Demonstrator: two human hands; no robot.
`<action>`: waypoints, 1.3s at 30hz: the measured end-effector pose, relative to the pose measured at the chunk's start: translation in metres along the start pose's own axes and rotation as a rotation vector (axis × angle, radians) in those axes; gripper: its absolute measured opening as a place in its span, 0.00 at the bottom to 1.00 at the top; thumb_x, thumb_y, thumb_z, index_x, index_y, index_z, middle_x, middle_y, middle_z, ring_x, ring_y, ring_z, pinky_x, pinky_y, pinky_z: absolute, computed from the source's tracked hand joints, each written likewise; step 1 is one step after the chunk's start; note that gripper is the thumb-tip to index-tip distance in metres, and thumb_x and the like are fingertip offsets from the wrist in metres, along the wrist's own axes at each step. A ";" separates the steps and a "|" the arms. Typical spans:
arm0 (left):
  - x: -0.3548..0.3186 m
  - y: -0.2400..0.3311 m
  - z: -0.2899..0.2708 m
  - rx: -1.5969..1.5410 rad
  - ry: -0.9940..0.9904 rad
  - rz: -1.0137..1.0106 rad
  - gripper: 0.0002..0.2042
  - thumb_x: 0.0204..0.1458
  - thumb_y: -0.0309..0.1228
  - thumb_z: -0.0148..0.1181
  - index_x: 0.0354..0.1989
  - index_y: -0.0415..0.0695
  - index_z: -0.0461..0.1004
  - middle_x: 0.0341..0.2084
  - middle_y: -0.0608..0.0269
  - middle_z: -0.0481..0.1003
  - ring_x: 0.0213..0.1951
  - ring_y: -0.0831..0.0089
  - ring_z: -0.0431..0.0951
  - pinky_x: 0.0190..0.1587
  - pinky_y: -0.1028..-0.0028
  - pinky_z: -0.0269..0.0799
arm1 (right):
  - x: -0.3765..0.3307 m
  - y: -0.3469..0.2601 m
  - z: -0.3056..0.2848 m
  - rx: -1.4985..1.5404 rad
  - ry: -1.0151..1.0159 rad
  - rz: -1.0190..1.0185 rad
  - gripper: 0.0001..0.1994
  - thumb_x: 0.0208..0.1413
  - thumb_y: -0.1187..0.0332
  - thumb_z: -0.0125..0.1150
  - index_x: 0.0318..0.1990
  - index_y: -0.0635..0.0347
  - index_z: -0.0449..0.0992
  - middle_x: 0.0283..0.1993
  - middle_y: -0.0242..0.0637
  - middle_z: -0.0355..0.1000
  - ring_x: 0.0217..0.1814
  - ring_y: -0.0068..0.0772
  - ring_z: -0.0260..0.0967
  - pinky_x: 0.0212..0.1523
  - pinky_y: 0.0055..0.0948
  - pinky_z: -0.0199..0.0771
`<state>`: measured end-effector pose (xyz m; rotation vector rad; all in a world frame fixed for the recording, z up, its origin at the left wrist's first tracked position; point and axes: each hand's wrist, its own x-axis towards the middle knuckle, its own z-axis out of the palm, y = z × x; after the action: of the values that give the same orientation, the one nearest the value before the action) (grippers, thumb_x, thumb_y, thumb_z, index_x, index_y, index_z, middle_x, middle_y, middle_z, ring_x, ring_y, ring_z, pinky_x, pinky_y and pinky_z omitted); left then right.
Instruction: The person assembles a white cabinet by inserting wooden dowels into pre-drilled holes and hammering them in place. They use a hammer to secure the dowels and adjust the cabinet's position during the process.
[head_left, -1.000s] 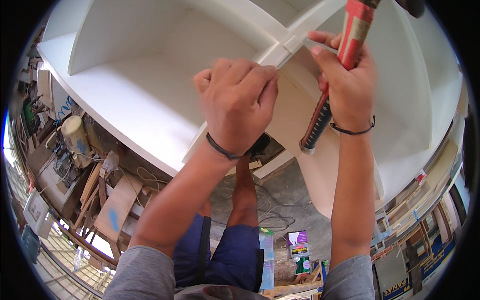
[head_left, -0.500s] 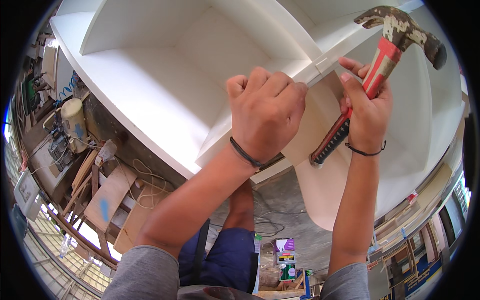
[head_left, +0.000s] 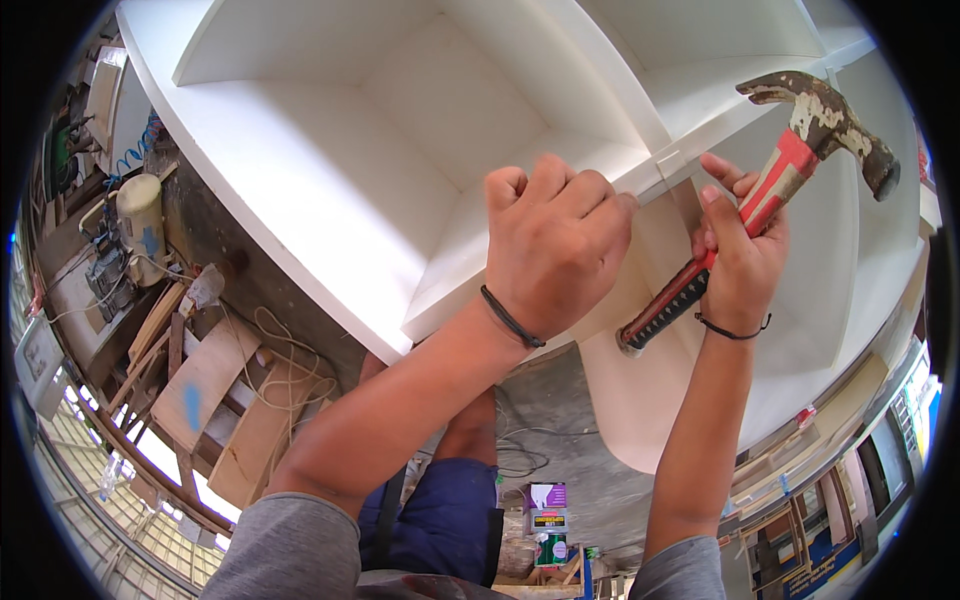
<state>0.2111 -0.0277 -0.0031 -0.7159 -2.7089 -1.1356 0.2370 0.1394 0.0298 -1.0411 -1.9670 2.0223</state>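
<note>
A white cabinet [head_left: 300, 130] with box-like compartments fills the upper part of the view. Over its middle divider edge, my left hand [head_left: 560, 235] is closed, knuckles up; whatever its fingers may pinch is hidden from me. My right hand [head_left: 745, 250], just to the right, is wrapped round the handle of a claw hammer [head_left: 782, 175]. The hammer slants with its paint-flecked head at the upper right and its black grip end at the lower left. My right index finger sticks out toward the joint of the divider edges, where a short pale strip [head_left: 672, 160] shows.
On the left stand a cream tank-like machine [head_left: 140, 215] and wooden boards [head_left: 205, 385] with tangled cord [head_left: 295, 375] on them. Cans [head_left: 548, 520] sit on the floor below, beside my legs. A cream curved panel [head_left: 640, 420] lies under the right arm.
The view has shifted, so the cabinet sits slightly lower and to the right in it. Both hands and the hammer also appear a little lower, their grips unchanged.
</note>
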 end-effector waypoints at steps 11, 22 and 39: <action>0.000 0.000 -0.004 -0.025 -0.031 -0.035 0.08 0.37 0.24 0.68 0.27 0.53 0.78 0.23 0.78 0.72 0.30 0.75 0.69 0.39 0.69 0.52 | -0.002 -0.001 0.004 -0.051 0.015 -0.007 0.11 0.52 0.81 0.59 0.36 0.58 0.64 0.49 0.47 0.74 0.19 0.14 0.60 0.20 0.17 0.62; 0.000 -0.001 -0.005 -0.049 -0.057 -0.048 0.08 0.38 0.24 0.67 0.27 0.52 0.78 0.24 0.77 0.72 0.31 0.75 0.69 0.39 0.69 0.51 | -0.003 -0.002 0.007 -0.056 0.030 -0.010 0.10 0.52 0.80 0.60 0.34 0.57 0.63 0.49 0.48 0.74 0.18 0.14 0.58 0.20 0.16 0.62; 0.003 0.002 0.002 -0.056 -0.038 0.004 0.05 0.40 0.26 0.64 0.26 0.52 0.76 0.24 0.76 0.72 0.33 0.74 0.71 0.40 0.68 0.52 | -0.023 0.005 -0.009 0.199 0.069 -0.044 0.10 0.53 0.81 0.59 0.38 0.59 0.65 0.48 0.49 0.73 0.19 0.14 0.61 0.20 0.17 0.64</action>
<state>0.2093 -0.0241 -0.0020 -0.7584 -2.7146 -1.2138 0.2609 0.1340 0.0347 -0.9992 -1.6995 2.0781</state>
